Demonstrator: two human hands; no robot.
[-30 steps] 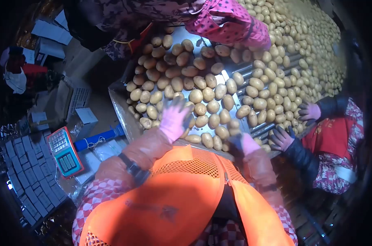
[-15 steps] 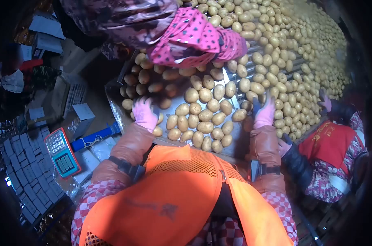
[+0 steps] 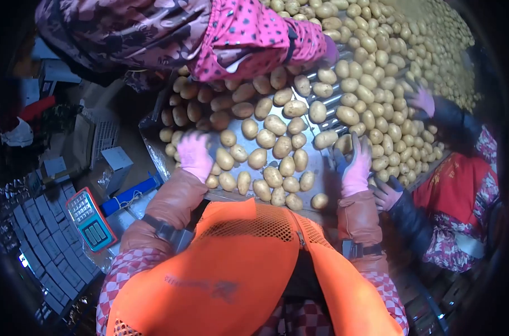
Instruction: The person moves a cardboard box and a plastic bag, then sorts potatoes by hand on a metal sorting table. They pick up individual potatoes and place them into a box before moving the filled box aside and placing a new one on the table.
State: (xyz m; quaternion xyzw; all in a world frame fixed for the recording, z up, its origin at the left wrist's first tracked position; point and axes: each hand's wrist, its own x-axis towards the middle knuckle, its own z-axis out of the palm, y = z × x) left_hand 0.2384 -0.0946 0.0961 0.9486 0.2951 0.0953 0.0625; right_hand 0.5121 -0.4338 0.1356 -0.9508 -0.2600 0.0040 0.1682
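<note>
My left hand, in a pink and grey glove, lies with its fingers spread over potatoes at the left side of the metal tray. My right hand, gloved alike, has its fingers apart beside the potatoes at the tray's right side. Between my hands, loose potatoes are scattered on the tray. Neither hand visibly holds a potato. Beyond my right hand, a large heap of potatoes covers metal rollers.
A person's pink spotted sleeve reaches across the top. On the right, a co-worker in a red vest has gloved hands at the heap. To the left are a scale, a blue bar and a white box.
Potatoes between my hands have shifted and spread out. The pink-sleeved arm has moved left and up slightly. The co-worker's far hand has moved left onto the heap.
</note>
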